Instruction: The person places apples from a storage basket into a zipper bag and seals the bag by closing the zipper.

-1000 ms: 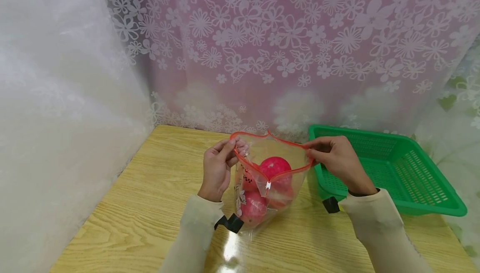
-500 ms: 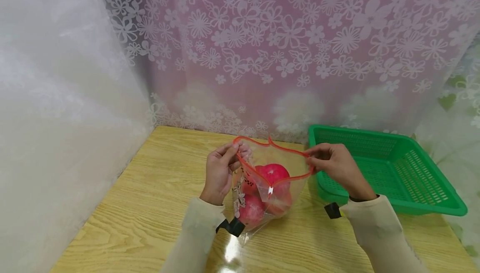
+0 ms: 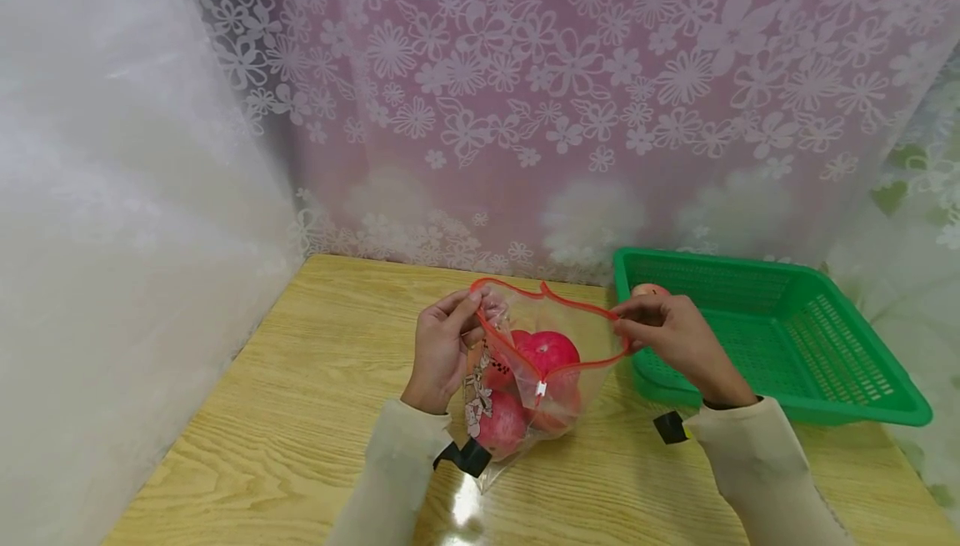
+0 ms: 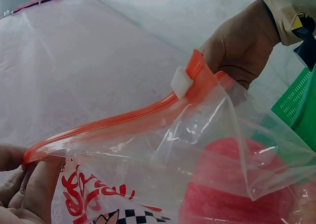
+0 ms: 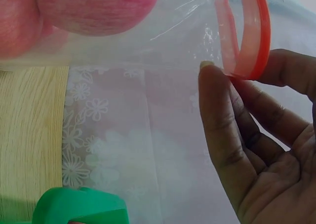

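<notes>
A clear zip bag (image 3: 600,379) with a red-orange zip rim holds several red apples (image 3: 551,353). Its mouth is spread wide, and a white slider (image 3: 541,388) sits on the near side of the rim. My left hand (image 3: 438,354) pinches the rim's left end between thumb and fingers. At the opposite end, my right hand (image 3: 678,336) pinches the rim too, as the right wrist view shows up close. Red lettering and a black checker print mark the bag's side in the left wrist view.
A green slotted basket (image 3: 825,413) stands right of the bag. A pinkish round fruit (image 3: 649,289) shows inside it, partly behind my right hand. The wooden table (image 3: 300,413) meets a flowered curtain (image 3: 465,154) at the back and pale sheeting at left.
Both hands and the bag's rim have come down slightly toward me, while still gripping. The fruit in the basket now shows above my right hand.
</notes>
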### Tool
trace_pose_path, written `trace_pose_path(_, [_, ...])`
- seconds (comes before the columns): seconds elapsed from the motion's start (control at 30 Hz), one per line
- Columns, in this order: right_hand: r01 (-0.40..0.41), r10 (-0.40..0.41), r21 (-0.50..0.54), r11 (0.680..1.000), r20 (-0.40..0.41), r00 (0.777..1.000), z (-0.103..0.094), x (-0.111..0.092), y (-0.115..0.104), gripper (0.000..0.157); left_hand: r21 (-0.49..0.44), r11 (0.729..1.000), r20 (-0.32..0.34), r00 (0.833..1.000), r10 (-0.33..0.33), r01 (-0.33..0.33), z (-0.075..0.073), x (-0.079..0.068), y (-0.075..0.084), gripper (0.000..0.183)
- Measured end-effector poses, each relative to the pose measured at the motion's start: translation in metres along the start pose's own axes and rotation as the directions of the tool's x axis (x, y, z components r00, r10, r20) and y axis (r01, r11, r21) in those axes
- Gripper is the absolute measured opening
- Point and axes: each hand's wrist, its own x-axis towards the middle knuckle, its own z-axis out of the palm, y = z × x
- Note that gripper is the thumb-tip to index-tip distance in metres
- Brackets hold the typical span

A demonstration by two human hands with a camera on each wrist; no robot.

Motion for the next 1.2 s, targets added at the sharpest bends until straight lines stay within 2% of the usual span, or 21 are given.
trace_pose_path(0.33, [0.013, -0.013, -0.001, 1.0, 0.001, 1.0, -0.002, -0.002, 0.002, 0.034, 0.003, 1.0, 0.014, 1.0, 0.0, 0.0, -0.001, -0.001, -0.001, 0.026])
trace_pose_path(0.73, [-0.012, 0.012, 0.012, 1.0, -0.031, 0.999, -0.005, -0.001, 0.007, 0.038, -0.005, 1.0, 0.028, 1.0, 0.0, 0.0, -0.001, -0.001, 0.0, 0.027])
trace_pose_path(1.2, [0.002, -0.003, -0.012, 1.0, -0.073, 0.997, -0.011, -0.001, 0.009, 0.039, 0.005, 1.0, 0.029, 1.0, -0.002, 0.002, -0.002, -0.002, 0.0, 0.026])
